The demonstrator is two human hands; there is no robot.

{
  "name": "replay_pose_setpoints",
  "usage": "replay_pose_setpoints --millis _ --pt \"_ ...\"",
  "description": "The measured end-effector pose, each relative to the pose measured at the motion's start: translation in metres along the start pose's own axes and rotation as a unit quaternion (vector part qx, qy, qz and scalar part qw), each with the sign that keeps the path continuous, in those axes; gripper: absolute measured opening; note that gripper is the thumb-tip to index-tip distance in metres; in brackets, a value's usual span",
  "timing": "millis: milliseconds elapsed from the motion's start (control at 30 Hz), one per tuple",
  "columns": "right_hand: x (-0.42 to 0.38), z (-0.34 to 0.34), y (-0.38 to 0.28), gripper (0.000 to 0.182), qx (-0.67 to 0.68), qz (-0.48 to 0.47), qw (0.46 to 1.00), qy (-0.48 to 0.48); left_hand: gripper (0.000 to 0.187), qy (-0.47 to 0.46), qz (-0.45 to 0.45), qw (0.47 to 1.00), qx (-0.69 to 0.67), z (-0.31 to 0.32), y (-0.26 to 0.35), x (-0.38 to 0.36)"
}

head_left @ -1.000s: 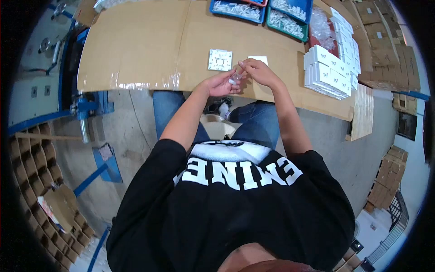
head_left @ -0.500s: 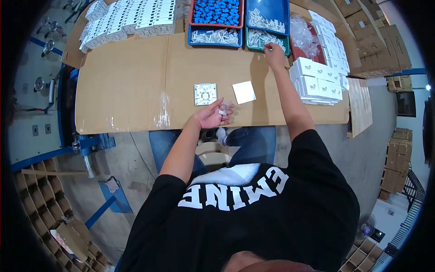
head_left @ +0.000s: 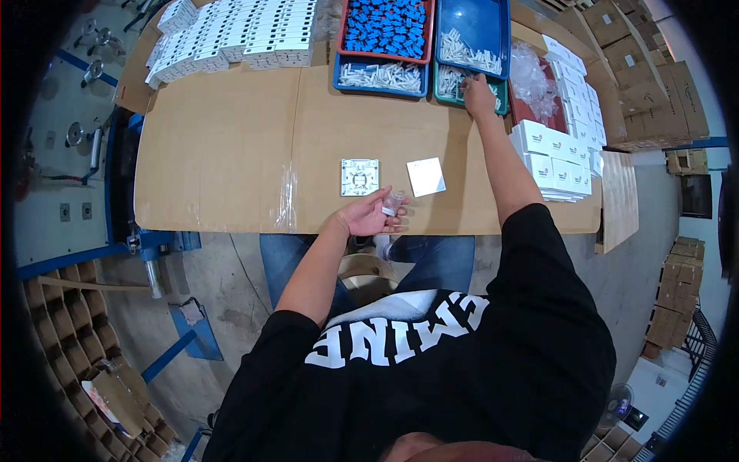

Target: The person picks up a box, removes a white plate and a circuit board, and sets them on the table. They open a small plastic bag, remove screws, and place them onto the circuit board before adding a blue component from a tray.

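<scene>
From where I stand, the only large lettering is on the person's black T-shirt (head_left: 462,385): bold white letters (head_left: 381,341) running across the chest, M, I and N seeming to read in the middle, the end ones bent by folds. By the bench's (head_left: 215,154) right edge, white boxes (head_left: 550,165) carry little red logos with print too fine to read. Toward its far left corner, rows of white boxes (head_left: 239,35) show dark marks, also too small

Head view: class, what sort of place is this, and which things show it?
Probably a packing or light-assembly workshop: trays of small parts, rows of white boxes and stacked brown cartons suggest it.
</scene>
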State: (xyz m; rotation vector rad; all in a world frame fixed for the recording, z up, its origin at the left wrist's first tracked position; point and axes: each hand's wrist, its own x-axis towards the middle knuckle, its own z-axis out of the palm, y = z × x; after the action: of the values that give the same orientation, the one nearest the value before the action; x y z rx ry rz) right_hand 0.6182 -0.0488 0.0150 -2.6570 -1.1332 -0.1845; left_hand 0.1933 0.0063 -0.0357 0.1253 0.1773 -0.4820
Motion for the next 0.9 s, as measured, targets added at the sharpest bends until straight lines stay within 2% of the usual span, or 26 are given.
replay_pose_setpoints --millis 100,167,200,233,267,300,333,367,400,433,500,533,567,633,667,767,833,900 --pt "-0.004 -0.002 0.001 0.014 0.054 0.020 0.998 0.033 0.056 0.002 -0.004 1.000 -0.007 0.000 0.001 -0.001" --pt "0.005 0.014 0.015 0.014 0.118 0.006 0.984 0.134 0.055 -0.004 -0.003 1.000 -0.006 0.002 0.001 -0.001" --pt "0.009 0.015 0.014 0.014 0.116 0.005 0.984 0.136 0.055 -0.009 -0.002 1.000 -0.007 0.001 0.001 -0.001" --pt "0.011 0.016 0.015 0.017 0.269 0.071 0.954 0.114 0.055 -0.011 -0.004 1.000 -0.006 0.000 0.000 -0.001" --pt "0.011 0.016 0.019 0.019 0.412 0.137 0.896 0.091 0.057 -0.007 0.000 1.000 -0.002 0.000 0.000 -0.001" --pt "0.007 0.005 0.016 0.019 0.409 0.138 0.897 0.096 0.058 -0.002 0.002 1.000 0.002 0.000 0.000 0.000" --pt "-0.001 -0.011 0.006 0.021 0.568 0.206 0.796 0.042 0.058 -0.004 -0.002 1.000 0.004 0.001 0.000 0.000" --pt "-0.010 -0.027 -0.004 0.023 0.703 0.262 0.661 -0.013 0.058 0.001 -0.001 1.000 0.005 0.003 0.000 -0.001" --pt "-0.015 -0.036 -0.010 0.023 0.735 0.269 0.622 -0.035 0.058 0.006 0.002 1.000 0.006 0.004 0.000 -0.001" --pt "-0.022 -0.039 -0.008 0.023 0.735 0.269 0.622 -0.032 0.058 0.006 0.000 1.000 0.008 0.004 0.000 -0.001" --pt "-0.035 -0.047 -0.012 0.020 0.823 0.183 0.523 -0.121 0.059 0.019 0.004 1.000 0.015 0.003 0.000 -0.001" --pt "-0.046 -0.058 -0.026 0.016 0.839 0.198 0.491 -0.127 0.059 0.020 0.005 1.000 0.014 0.002 -0.001 -0.001" --pt "-0.058 -0.068 -0.040 0.016 0.838 0.198 0.491 -0.130 0.058 0.006 0.003 1.000 0.012 0.001 0.000 0.000" --pt "-0.087 -0.085 -0.068 0.016 0.853 0.208 0.448 -0.168 0.057 -0.005 0.004 1.000 0.001 -0.002 0.000 0.000" --pt "-0.100 -0.087 -0.078 0.016 0.867 0.172 0.420 -0.205 0.057 -0.002 0.005 1.000 0.004 -0.004 -0.001 0.000" --pt "-0.140 -0.089 -0.106 0.014 0.873 0.136 0.386 -0.266 0.057 0.002 0.002 1.000 -0.010 -0.006 -0.001 0.001" --pt "-0.161 -0.092 -0.121 0.015 0.871 0.150 0.381 -0.272 0.058 -0.019 0.014 1.000 0.002 -0.010 -0.002 0.003" --pt "-0.184 -0.094 -0.132 0.017 0.810 0.168 0.495 -0.265 0.058 -0.052 0.015 0.998 0.012 -0.014 -0.002 0.003"
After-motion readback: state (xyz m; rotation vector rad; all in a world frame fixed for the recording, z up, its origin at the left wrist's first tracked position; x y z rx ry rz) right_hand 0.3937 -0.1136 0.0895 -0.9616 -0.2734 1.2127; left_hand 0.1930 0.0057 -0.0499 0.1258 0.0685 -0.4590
